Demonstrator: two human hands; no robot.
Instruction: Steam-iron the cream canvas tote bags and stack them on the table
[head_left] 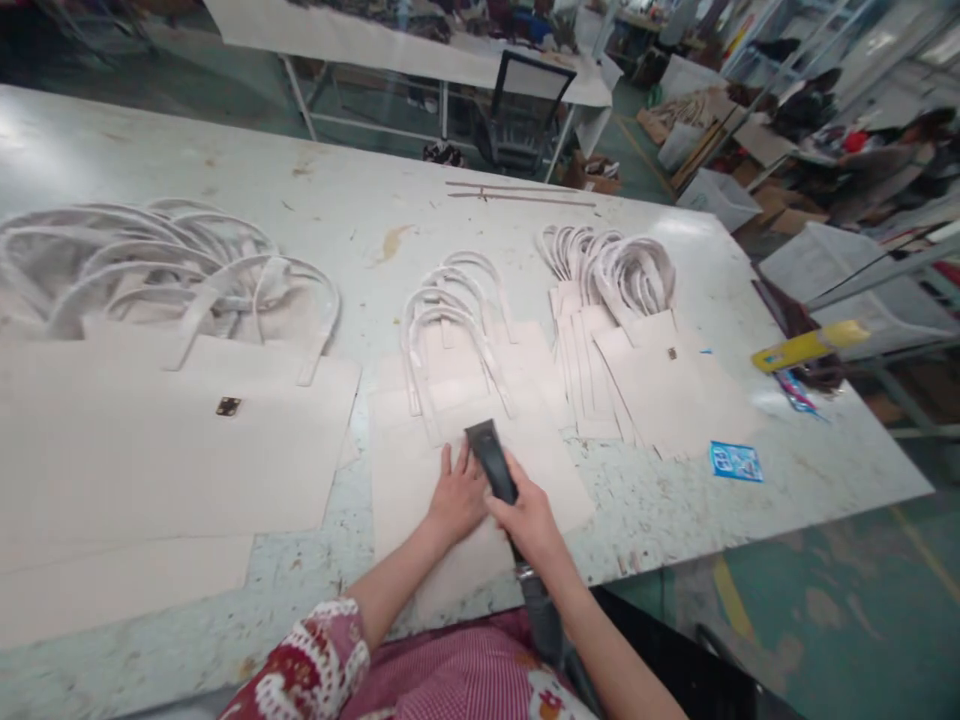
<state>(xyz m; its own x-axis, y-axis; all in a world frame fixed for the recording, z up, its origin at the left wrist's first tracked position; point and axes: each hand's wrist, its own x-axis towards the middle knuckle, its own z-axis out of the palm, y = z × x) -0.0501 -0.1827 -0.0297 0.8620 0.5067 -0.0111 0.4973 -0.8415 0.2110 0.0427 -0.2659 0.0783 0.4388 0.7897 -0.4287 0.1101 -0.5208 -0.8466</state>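
In my right hand [529, 515] is a black hand tool with a wide, flat, flared head [495, 465]; a thick dark cord or hose runs from its lower end toward my body. Its exact kind is unclear. My left hand [459, 497] lies flat, fingers spread, on a cream bag panel [405, 500] just left of the tool. The flared head is over this panel, below its looped handle [450, 312]; I cannot tell whether it touches. More looped handles of panels underneath show behind it.
To the left lie large cream bag panels [277, 470] with pale handles and a small dark metal plate [228, 406]. Fanned smaller panels [637, 375] lie at right. Also there are a blue packet [736, 462], a yellow tube-like object [806, 346] and thin strips [525, 194].
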